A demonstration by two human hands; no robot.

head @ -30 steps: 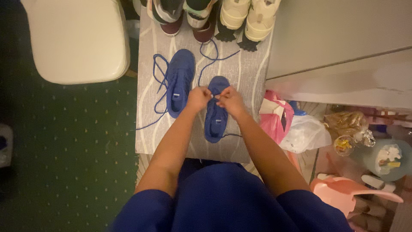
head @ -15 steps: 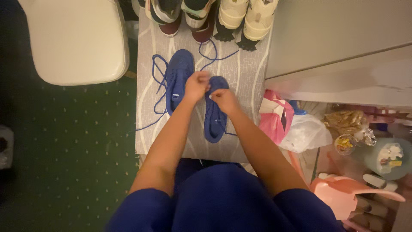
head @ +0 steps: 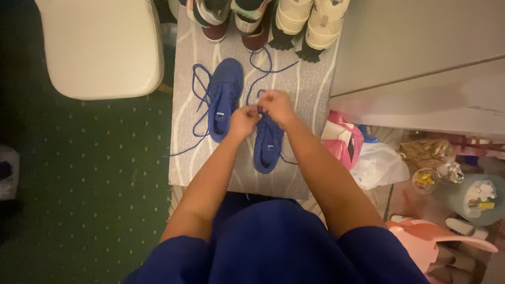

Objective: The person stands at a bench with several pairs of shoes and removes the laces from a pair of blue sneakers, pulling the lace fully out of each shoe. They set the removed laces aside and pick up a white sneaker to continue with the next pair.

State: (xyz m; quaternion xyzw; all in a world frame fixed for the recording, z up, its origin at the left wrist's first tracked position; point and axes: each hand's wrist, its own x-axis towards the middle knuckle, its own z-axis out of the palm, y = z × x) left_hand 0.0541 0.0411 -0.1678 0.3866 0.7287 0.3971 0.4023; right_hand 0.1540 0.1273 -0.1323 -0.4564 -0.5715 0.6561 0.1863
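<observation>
Your left hand [head: 243, 122] and right hand [head: 275, 107]: fingers pinching blue lace [head: 261, 65] over right shoe [head: 267, 144], centre of grey mat [head: 294, 79]. Lacing underway, looks unfinished. Left shoe [head: 223, 97] at 10 o'clock, laces loose, seemingly untied.

Blue shoe [head: 267, 144]: sole down on grey patterned mat, toe toward the viewer, blue lace [head: 265, 68] trailing loose from the upper end; matching blue shoe [head: 225, 97] just beside, unlaced
</observation>
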